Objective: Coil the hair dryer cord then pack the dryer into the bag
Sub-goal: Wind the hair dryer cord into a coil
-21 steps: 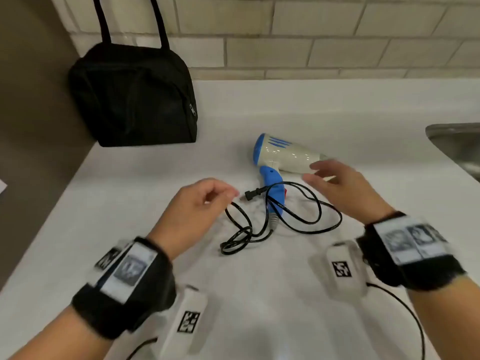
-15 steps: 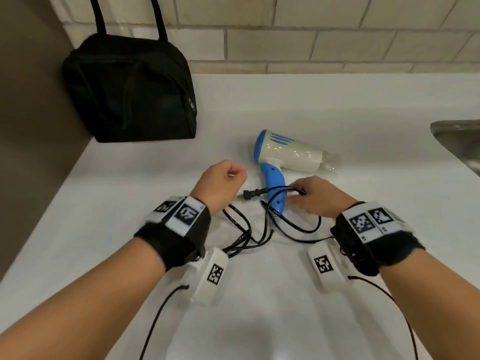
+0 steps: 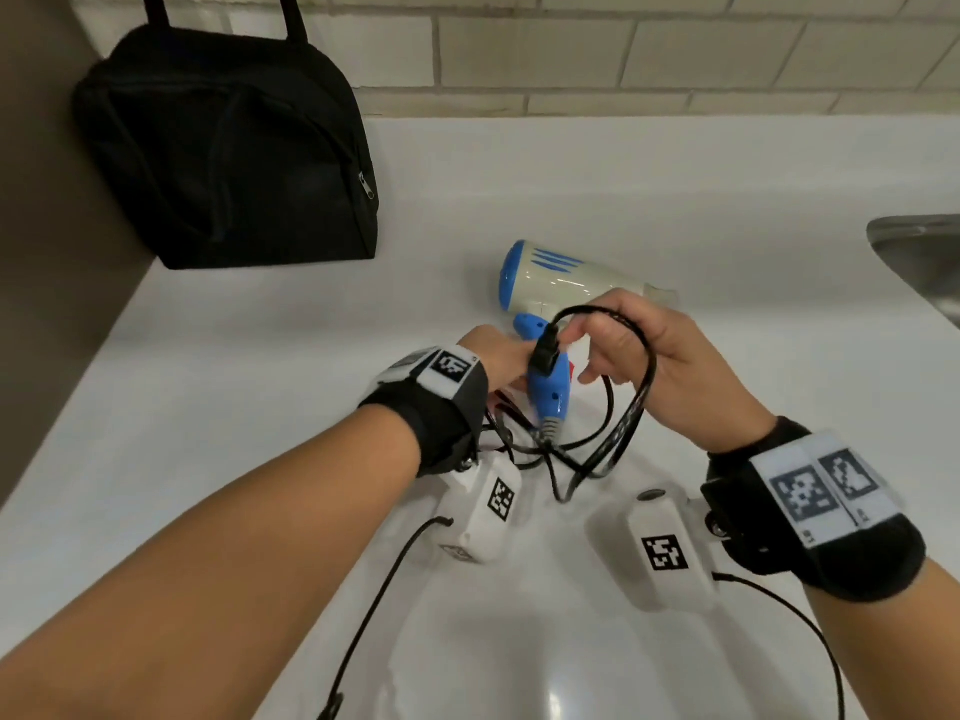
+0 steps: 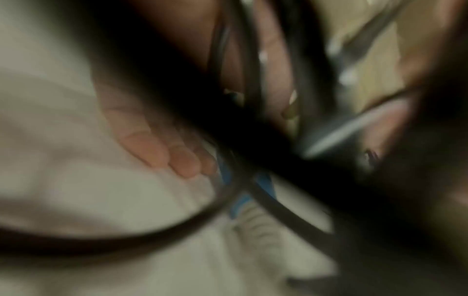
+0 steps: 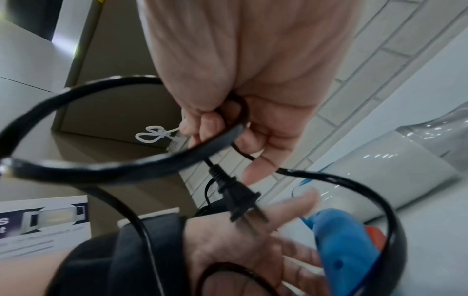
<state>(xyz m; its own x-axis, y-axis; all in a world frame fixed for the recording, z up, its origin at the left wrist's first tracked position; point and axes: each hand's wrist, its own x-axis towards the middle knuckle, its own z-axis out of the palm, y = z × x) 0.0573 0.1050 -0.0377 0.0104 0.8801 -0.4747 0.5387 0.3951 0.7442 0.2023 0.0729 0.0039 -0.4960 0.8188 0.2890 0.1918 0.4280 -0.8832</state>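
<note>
The hair dryer [image 3: 566, 278], white with blue trim, lies on the white counter [image 3: 260, 407] with its blue handle [image 3: 548, 392] toward me. My right hand [image 3: 608, 337] pinches the black cord [image 3: 636, 402] close to the plug [image 3: 543, 356] and holds a loop of it above the handle; the right wrist view shows the plug [image 5: 240, 202] hanging under those fingers. My left hand [image 3: 493, 356] is at the left side of the handle, fingers [image 4: 177, 158] straight and touching it. More cord lies tangled below the handle. The black bag [image 3: 228, 148] stands zipped at the back left.
A steel sink [image 3: 924, 252] cuts into the counter at the right edge. A tiled wall [image 3: 623, 54] runs along the back and a brown panel [image 3: 47, 283] bounds the left side. A printed box [image 5: 43, 220] shows in the right wrist view.
My right hand has picked the plug end of the cord up off the counter into a raised loop. My left hand has slid right to the dryer handle.
</note>
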